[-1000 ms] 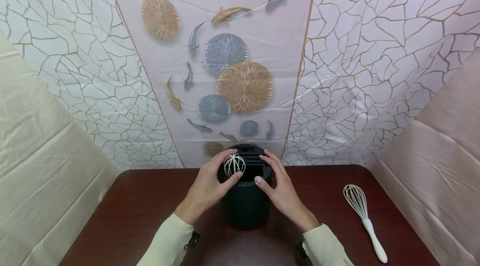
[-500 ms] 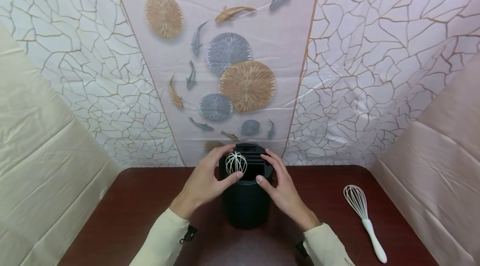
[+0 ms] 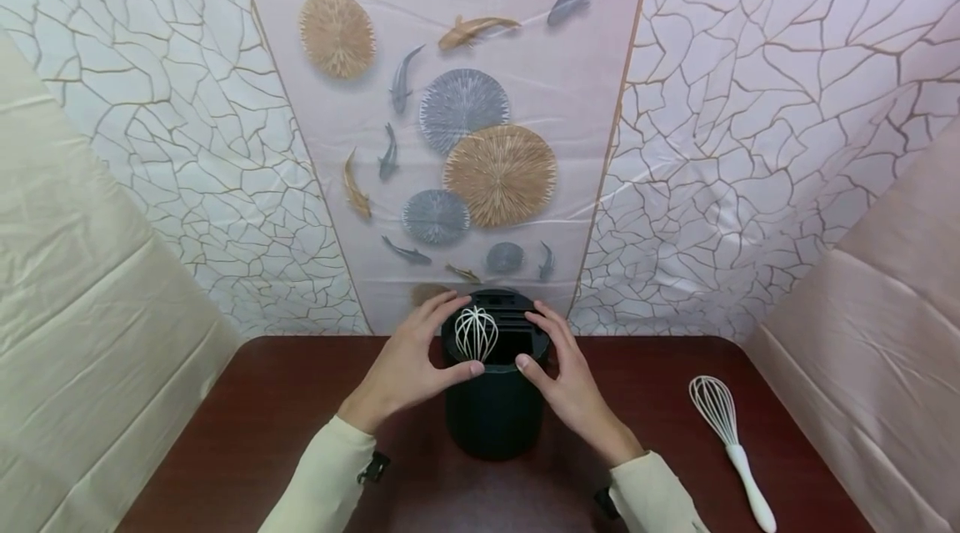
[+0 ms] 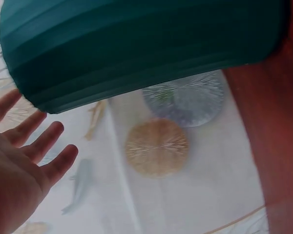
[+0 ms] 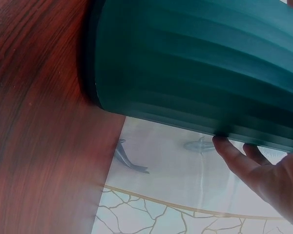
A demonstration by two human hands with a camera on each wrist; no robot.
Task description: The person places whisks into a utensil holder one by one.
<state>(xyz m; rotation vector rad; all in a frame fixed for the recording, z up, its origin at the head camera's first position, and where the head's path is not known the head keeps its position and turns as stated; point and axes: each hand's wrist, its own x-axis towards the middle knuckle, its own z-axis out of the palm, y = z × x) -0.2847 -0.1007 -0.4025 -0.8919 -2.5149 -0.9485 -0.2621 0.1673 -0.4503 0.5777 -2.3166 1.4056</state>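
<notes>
A dark green, ribbed utensil holder (image 3: 494, 416) with a slotted black top stands upright on the table. Inside its left part is a white whisk, its wire head (image 3: 476, 334) above the rim and its handle hidden. My left hand (image 3: 408, 362) is spread at the holder's left rim, thumb in front of the wires; the left wrist view has its fingers apart, with fingertips (image 4: 38, 116) right at the rim. On the right side my right hand (image 3: 567, 379) holds the holder, thumb at the front rim and fingertips (image 5: 220, 140) against the ribbed wall.
A second white whisk (image 3: 731, 441) lies on the dark red table (image 3: 300, 424) at the right, handle toward the near edge. Behind the table hangs a patterned cloth (image 3: 525, 91), with beige cloth sides (image 3: 75, 333) at left and right.
My left thumb has slipped down and away from the whisk's wires, and the left hand has spread wider. My right hand has kept its place on the holder.
</notes>
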